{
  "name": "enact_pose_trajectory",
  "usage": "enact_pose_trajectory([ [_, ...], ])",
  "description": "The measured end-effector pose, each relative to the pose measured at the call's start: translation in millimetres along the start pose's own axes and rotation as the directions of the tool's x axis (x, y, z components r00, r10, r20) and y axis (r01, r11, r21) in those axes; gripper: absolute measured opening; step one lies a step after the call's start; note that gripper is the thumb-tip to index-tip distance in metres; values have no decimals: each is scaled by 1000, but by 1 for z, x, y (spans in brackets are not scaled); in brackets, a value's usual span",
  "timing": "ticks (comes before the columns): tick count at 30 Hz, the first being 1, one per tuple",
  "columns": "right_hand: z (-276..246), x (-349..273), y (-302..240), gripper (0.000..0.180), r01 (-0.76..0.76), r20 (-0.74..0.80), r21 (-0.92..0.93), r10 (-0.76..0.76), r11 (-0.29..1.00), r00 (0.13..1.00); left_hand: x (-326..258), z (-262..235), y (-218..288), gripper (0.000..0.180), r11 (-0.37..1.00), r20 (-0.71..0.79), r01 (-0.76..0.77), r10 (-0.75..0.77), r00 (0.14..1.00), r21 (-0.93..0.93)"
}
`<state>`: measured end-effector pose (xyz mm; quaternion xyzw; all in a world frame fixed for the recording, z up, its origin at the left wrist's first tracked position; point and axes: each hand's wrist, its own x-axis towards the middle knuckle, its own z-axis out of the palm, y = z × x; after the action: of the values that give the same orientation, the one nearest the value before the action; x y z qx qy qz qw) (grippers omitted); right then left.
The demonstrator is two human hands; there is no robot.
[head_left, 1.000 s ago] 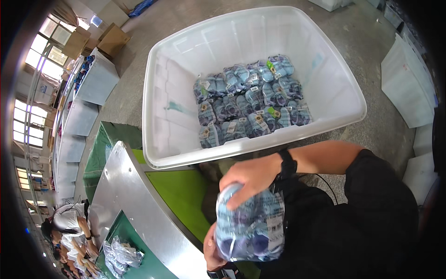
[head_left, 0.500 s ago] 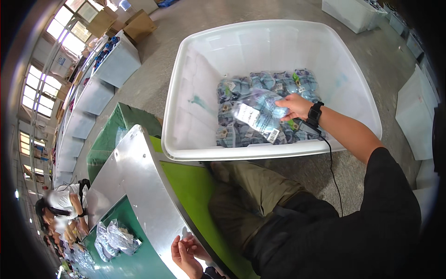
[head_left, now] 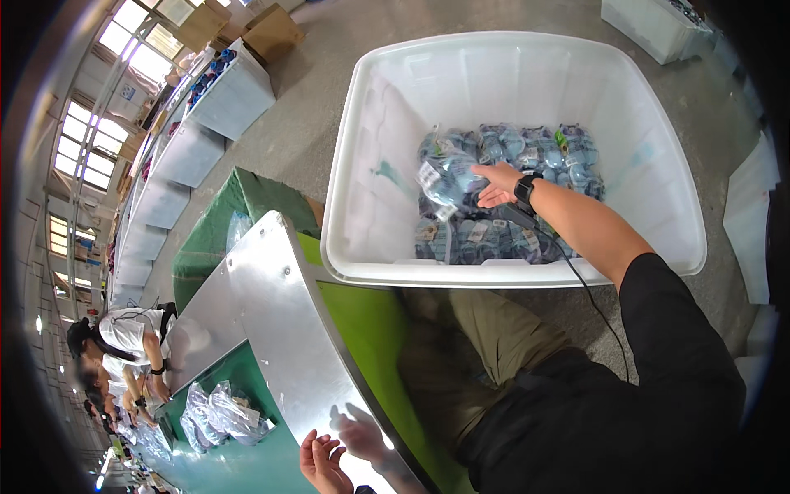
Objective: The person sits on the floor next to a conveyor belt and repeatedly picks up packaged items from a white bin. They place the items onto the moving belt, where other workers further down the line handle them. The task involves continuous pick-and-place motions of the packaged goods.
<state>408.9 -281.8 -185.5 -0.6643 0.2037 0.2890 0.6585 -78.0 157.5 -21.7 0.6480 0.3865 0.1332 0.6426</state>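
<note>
So from my end the annoying bit is the blur: the pack point(head_left: 448, 179) by the right hand point(head_left: 504, 184) is smeared, so its printing is mush, and I can't tell if the fingertips are touching it or just beside it. The hand and forearm hide some of the other packs point(head_left: 535, 243) too, and the left wrist runs off the bottom edge.

Right fingers are spread apart, not closed around anything. Left hand point(head_left: 325, 465) is over the table point(head_left: 288, 329), fingers loosely curled with gaps between them, nothing in there that I can see.

That pack is over the left part of the bin point(head_left: 510, 78), above the rows. Crinkly clear plastic, lumpy bluish stuff inside, white label. Bin's smooth whitish plastic with rounded corners. Table's shiny metal, mirroring the left hand, with a flat green panel point(head_left: 263, 461) carrying crumpled see-through bags point(head_left: 222, 416).
</note>
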Motion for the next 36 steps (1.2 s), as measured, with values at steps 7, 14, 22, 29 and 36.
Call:
enact_pose_trajectory([
  [7,17,-47,10,50,118,302,-241,-41,963,952,26,-55,5,33,990,-184,-112,126,975,83],
  [14,-19,-137,42,32,295,433,-168,-198,941,879,116,-139,-41,61,944,-487,-117,263,833,310],
  [22,-36,-147,125,10,546,36,-518,-621,658,783,209,-201,-52,79,984,-655,92,31,755,153],
  [29,-25,-139,127,11,607,126,-638,-714,473,689,216,-185,-61,75,990,-522,114,-51,851,88],
  [36,-24,-144,125,13,628,171,-639,-714,444,679,155,-133,-65,69,996,-488,-37,74,870,85],
])
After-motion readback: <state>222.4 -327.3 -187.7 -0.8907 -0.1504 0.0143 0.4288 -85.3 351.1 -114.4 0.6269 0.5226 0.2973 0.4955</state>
